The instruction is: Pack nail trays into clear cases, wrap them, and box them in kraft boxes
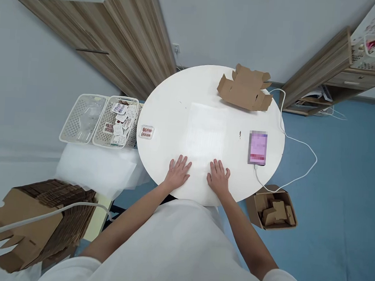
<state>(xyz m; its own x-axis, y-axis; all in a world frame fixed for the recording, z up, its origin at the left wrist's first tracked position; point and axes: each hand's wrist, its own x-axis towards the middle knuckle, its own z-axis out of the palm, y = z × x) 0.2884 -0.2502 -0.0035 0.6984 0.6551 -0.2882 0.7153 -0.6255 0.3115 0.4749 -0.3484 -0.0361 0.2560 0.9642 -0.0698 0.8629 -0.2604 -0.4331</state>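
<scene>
My left hand (178,174) lies flat on the white round table (167,100), fingers spread and holding nothing. To its right, my right hand (218,177) rests flat on the same tabletop, its fingers apart too. Just beyond both hands a thin translucent sheet (206,131) lies on the table; its edges are faint. Near the left rim sits a small clear pack (146,132) with rows of reddish oval pieces. An unfolded brown cardboard box (246,88) lies at the far right of the table. A device with a blurred pink screen (258,147) is nearer the right edge.
Left of the table stand a white basket of small packs (118,142) and another basket (75,139) with clear plastic. Translucent sheets (92,166) and stacked flat cardboard (31,215) lie nearer. A white cable (303,142) loops off the right side, above a cardboard box (254,213).
</scene>
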